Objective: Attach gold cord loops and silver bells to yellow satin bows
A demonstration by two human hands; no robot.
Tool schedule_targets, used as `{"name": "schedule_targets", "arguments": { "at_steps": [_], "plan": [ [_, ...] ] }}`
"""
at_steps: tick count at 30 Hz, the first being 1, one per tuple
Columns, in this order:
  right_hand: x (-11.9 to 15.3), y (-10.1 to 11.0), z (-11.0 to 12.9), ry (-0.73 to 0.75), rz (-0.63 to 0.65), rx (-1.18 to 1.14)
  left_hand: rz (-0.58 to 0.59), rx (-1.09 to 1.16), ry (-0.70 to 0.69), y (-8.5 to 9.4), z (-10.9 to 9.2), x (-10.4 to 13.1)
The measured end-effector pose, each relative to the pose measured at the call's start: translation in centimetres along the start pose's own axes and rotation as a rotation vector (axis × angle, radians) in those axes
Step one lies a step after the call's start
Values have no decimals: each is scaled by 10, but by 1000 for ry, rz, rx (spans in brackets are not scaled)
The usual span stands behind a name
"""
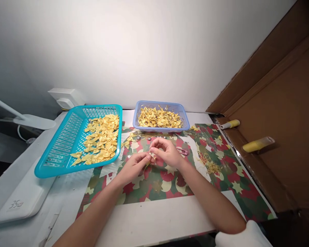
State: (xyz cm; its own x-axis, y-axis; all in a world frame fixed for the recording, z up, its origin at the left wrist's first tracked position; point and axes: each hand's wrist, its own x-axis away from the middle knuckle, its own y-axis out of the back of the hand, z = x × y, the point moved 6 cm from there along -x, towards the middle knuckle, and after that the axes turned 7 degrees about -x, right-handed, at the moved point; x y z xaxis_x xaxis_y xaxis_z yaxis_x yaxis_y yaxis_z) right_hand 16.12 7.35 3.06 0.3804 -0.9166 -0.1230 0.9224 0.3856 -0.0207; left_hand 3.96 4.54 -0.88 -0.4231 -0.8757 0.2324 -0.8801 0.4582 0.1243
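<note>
My left hand (135, 167) is closed in a pinch over the patterned mat, with a small yellow ribbon bow (147, 165) mostly hidden at its fingertips. My right hand (166, 152) meets it there, thumb and fingers pinched on the same small piece. Just beyond the fingers lie several small silver bells (139, 138) and a row of thin gold wire ties (154, 134). A loose yellow bow (128, 140) rests left of them. Partly behind my right hand is a pink-handled tool (183, 151).
A teal basket (54, 171) holding many yellow bows stands left. A lilac-blue basket (162, 130) of bows with gold ties sits against the wall. Gold wire scraps (211, 165) lie right. Two yellow-wrapped tubes (257, 144) stick out of the cardboard side. A white power bank (23, 202) lies front left.
</note>
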Motion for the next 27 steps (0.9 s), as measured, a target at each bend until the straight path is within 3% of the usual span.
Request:
{"name": "schedule_targets", "arguments": {
  "at_steps": [2,4,9,15,19,23,27],
  "plan": [
    [-1,1,-1,42,-11,13,-54,249,78,-2,13,-3],
    [0,0,-4,47,21,61,-149,416,63,2,18,-3],
    [7,-6,-7,70,127,256,-307,496,-19,15,21,0],
    [6,-5,1,152,126,340,-384,419,9,14,32,2],
    [6,-5,10,236,114,409,-350,378,65,8,35,3],
    [10,-10,14,332,129,554,-320,241,22,6,22,5],
    [9,-13,6,290,122,594,-333,39,-85,10,11,6]
  ]
}}
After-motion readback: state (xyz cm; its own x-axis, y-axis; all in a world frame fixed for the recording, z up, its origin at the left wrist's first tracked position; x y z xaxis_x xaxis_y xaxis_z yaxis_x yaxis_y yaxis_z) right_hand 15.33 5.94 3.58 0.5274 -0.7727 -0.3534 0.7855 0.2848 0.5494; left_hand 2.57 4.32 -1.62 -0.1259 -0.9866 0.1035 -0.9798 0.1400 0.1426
